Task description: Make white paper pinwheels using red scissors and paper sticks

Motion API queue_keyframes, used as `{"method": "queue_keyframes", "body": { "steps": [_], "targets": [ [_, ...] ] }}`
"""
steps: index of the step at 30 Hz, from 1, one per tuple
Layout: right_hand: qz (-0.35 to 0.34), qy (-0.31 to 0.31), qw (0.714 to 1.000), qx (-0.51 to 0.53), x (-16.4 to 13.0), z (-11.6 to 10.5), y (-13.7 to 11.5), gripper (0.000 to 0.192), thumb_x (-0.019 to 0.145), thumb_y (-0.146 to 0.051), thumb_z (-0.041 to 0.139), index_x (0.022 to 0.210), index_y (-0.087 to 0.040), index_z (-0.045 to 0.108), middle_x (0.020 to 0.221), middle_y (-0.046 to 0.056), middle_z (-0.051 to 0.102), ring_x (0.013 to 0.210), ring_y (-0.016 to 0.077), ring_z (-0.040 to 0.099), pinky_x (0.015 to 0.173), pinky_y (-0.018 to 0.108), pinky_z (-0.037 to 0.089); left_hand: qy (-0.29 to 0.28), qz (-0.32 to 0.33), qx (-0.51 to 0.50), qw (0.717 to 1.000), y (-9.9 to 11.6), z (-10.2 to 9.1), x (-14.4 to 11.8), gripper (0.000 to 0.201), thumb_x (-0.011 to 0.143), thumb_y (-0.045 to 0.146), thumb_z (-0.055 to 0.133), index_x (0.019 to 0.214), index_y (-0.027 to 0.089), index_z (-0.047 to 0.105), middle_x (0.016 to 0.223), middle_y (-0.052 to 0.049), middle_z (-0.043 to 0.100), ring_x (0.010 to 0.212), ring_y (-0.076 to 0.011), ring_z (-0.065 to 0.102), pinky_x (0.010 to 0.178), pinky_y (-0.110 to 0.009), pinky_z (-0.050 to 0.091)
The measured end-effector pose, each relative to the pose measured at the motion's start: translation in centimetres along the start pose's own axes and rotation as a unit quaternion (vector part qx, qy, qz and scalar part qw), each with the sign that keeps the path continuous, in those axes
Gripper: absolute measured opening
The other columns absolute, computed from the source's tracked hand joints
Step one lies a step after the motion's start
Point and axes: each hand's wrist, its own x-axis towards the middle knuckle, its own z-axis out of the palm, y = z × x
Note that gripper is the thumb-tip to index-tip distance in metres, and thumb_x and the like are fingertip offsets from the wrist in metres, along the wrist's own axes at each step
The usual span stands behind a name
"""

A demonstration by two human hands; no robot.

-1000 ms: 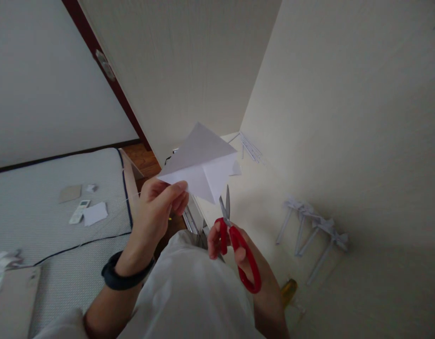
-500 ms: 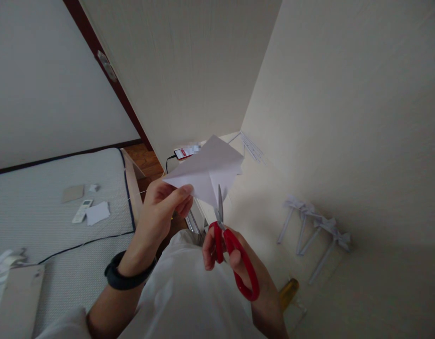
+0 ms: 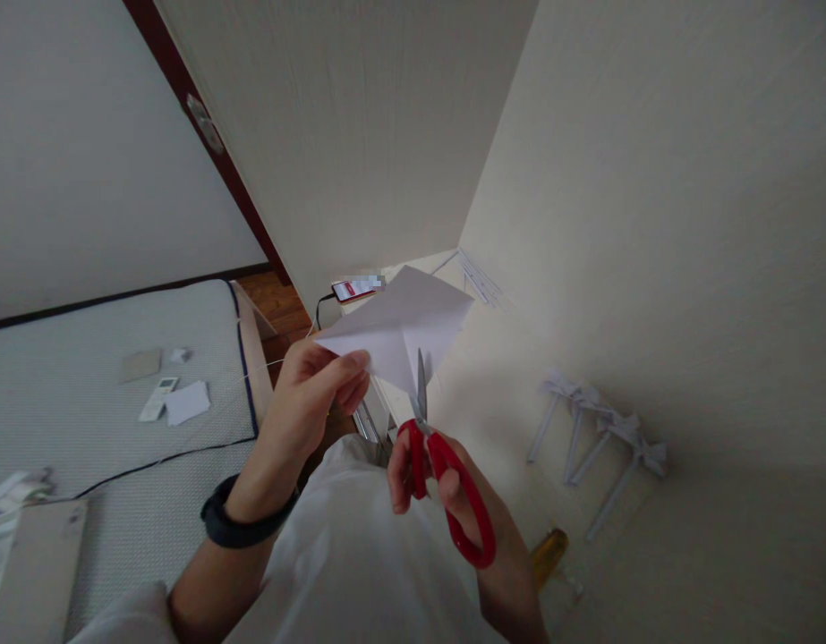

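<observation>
At the centre of the frame, a folded white paper (image 3: 399, 326), creased into triangular flaps, is pinched at its left corner by the left hand (image 3: 305, 402), while red-handled scissors (image 3: 446, 483), gripped by the right hand (image 3: 453, 501) just below, meet its lower edge.

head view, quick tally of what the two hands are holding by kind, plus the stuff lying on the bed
Folded white paper, pinched in the left hand: 1
Red-handled scissors, in the right hand: 1
Remote control on the bed: 1
Loose white sheet on the bed: 1
Flat tan card on the bed: 1
Total: 5
</observation>
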Motion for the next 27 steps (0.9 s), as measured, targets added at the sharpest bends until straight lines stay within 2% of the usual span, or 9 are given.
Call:
{"method": "queue_keyframes", "body": {
  "steps": [2, 6, 9, 10, 11, 13, 17, 27],
  "targets": [
    [-0.001, 0.05, 0.999, -0.005, -0.5, 0.7, -0.6, 0.05, 0.083, -0.074, 0.05, 0.077, -0.025, 0.058, 0.069, 0.002, 0.054, 0.061, 0.0186, 0.049, 0.066, 0.033, 0.047, 0.0, -0.002, 0.011, 1.0, 0.0, -0.1, 0.0, 0.038, 0.077, 0.018, 0.066, 0.046, 0.018, 0.043, 0.041, 0.007, 0.038, 0.038, -0.005, 0.036, 0.038, -0.019, 0.028],
    [-0.001, 0.074, 0.997, -0.001, -0.8, 1.3, -1.1, 0.048, 0.083, -0.072, 0.052, 0.077, -0.025, 0.059, 0.069, 0.002, 0.055, 0.06, 0.0184, 0.048, 0.065, 0.033, 0.047, 0.0, -0.006, 0.017, 1.0, 0.0, -0.2, 0.0, 0.038, 0.078, 0.016, 0.064, 0.045, 0.018, 0.044, 0.041, 0.007, 0.037, 0.037, -0.0052, 0.036, 0.039, -0.019, 0.029],
    [0.013, 0.036, 0.999, 0.012, 0.0, 0.4, -0.4, 0.052, 0.079, -0.076, 0.054, 0.075, -0.024, 0.057, 0.067, 0.002, 0.054, 0.058, 0.0175, 0.048, 0.062, 0.033, 0.046, -0.006, -0.005, -0.003, 1.0, 0.1, -0.1, 0.0, 0.037, 0.077, 0.015, 0.065, 0.046, 0.018, 0.045, 0.041, 0.007, 0.036, 0.037, -0.0048, 0.035, 0.039, -0.019, 0.028],
    [0.026, -0.021, 0.999, 0.02, 0.4, -0.1, 0.0, 0.055, 0.074, -0.079, 0.057, 0.073, -0.024, 0.057, 0.064, 0.002, 0.054, 0.056, 0.0175, 0.049, 0.059, 0.033, 0.045, -0.006, -0.006, -0.005, 1.0, 0.1, -0.1, 0.0, 0.037, 0.077, 0.015, 0.066, 0.046, 0.019, 0.046, 0.041, 0.007, 0.037, 0.037, -0.0048, 0.034, 0.038, -0.019, 0.029],
    [0.031, -0.048, 0.998, 0.023, 0.7, -0.5, 0.4, 0.058, 0.071, -0.081, 0.058, 0.073, -0.024, 0.057, 0.063, 0.002, 0.054, 0.055, 0.0177, 0.05, 0.057, 0.032, 0.044, -0.004, -0.008, -0.006, 1.0, 0.1, 0.0, 0.0, 0.037, 0.076, 0.015, 0.066, 0.046, 0.019, 0.046, 0.041, 0.007, 0.037, 0.037, -0.005, 0.035, 0.038, -0.019, 0.029],
    [0.028, -0.064, 0.997, 0.02, 1.1, -1.1, 1.0, 0.059, 0.072, -0.082, 0.055, 0.075, -0.024, 0.057, 0.061, 0.001, 0.054, 0.053, 0.0173, 0.051, 0.055, 0.032, 0.043, 0.005, -0.012, -0.003, 1.0, 0.2, 0.0, 0.0, 0.035, 0.075, 0.015, 0.066, 0.046, 0.019, 0.046, 0.042, 0.007, 0.037, 0.037, -0.0054, 0.036, 0.038, -0.019, 0.03],
    [0.013, -0.057, 0.998, 0.004, 1.1, -1.2, 1.2, 0.056, 0.081, -0.078, 0.049, 0.076, -0.023, 0.057, 0.058, 0.0, 0.053, 0.05, 0.0151, 0.049, 0.054, 0.03, 0.041, 0.014, -0.007, -0.003, 1.0, 0.4, 0.2, -0.1, 0.033, 0.074, 0.014, 0.066, 0.047, 0.019, 0.046, 0.042, 0.007, 0.037, 0.037, -0.0056, 0.036, 0.038, -0.019, 0.03],
    [0.042, -0.048, 0.998, 0.022, 0.9, -1.4, 2.0, 0.054, 0.081, -0.075, 0.053, 0.078, -0.021, 0.056, 0.05, -0.004, 0.048, 0.042, 0.0108, 0.041, 0.045, 0.026, 0.032, -0.007, 0.006, -0.008, 1.0, 0.2, 0.5, 0.3, 0.039, 0.075, 0.019, 0.064, 0.045, 0.02, 0.04, 0.041, 0.008, 0.029, 0.035, -0.0051, 0.029, 0.036, -0.02, 0.026]
  ]
}}
